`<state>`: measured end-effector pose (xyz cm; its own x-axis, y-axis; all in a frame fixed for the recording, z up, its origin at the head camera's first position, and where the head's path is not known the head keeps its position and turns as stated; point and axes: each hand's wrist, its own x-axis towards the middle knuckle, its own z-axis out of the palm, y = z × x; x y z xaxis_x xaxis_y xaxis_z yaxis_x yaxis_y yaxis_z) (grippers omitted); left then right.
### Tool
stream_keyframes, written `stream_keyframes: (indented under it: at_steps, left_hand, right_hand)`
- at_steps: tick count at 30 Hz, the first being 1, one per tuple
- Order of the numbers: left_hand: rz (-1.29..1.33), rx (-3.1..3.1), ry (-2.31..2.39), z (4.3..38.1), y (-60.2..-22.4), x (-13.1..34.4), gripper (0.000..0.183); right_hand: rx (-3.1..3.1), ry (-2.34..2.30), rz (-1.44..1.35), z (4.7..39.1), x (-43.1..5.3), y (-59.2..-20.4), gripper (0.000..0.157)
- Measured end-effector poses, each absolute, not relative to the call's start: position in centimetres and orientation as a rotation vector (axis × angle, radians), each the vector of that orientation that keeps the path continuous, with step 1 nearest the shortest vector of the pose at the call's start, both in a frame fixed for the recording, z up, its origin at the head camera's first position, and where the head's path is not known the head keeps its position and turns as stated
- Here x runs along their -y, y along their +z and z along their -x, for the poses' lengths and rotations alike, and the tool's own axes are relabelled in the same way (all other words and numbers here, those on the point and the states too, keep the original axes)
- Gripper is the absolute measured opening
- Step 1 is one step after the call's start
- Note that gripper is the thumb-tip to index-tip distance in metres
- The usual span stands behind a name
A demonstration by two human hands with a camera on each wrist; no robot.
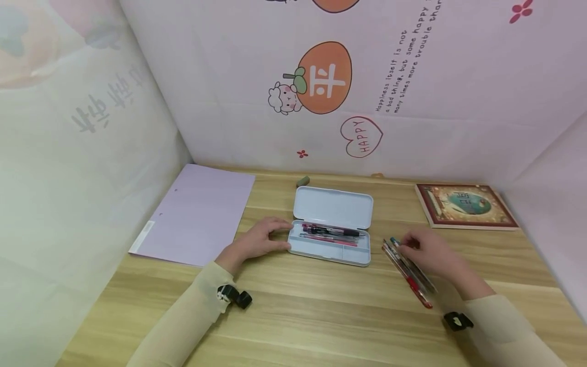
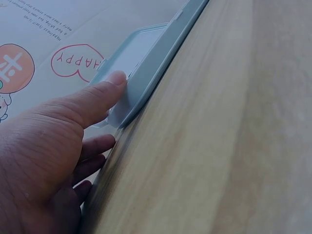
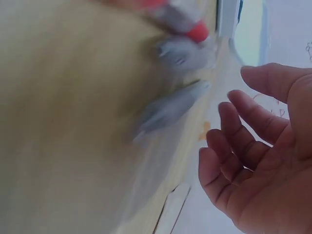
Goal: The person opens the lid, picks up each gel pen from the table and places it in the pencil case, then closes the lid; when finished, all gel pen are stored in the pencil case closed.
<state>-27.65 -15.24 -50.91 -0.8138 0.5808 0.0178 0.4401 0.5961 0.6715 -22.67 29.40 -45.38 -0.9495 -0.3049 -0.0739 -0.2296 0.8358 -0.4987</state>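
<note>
A light blue pencil case (image 1: 306, 251) lies with its lid (image 1: 332, 206) folded back. Several pens and pencils (image 1: 330, 233) fill its long compartment. At the case's left end, my left hand (image 1: 259, 238) touches it with thumb and forefinger spread; in the left wrist view the thumb (image 2: 100, 100) rests against the end wall. To the right of the case, several loose pens (image 1: 409, 275), one with a red grip, lie on the table. My right hand (image 1: 426, 250) hovers beside them; the right wrist view shows its fingers loosely bent, apart from the blurred pens, with nothing between them.
A lilac folder or sheet (image 1: 197, 214) lies at the left. At the back right is a book (image 1: 468, 206) with a decorated cover. A small green object (image 1: 303, 181) sits behind the lid. A printed cloth (image 1: 257, 132) hangs behind the wooden table (image 1: 312, 311).
</note>
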Motion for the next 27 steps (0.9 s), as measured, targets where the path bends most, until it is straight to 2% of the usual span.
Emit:
stream_keyframes:
  at_steps: [13,27]
  left_hand:
    - [-0.833,-2.638,1.038,27.5,-51.1,15.9,0.060]
    - [-0.839,-2.639,1.010,27.7,-51.0,15.3,0.060]
  right_hand:
    - [-2.808,-0.600,0.357,20.2,-31.2,-45.9,0.024]
    - [-2.833,-0.476,0.260,19.5,-32.2,-46.4,0.014]
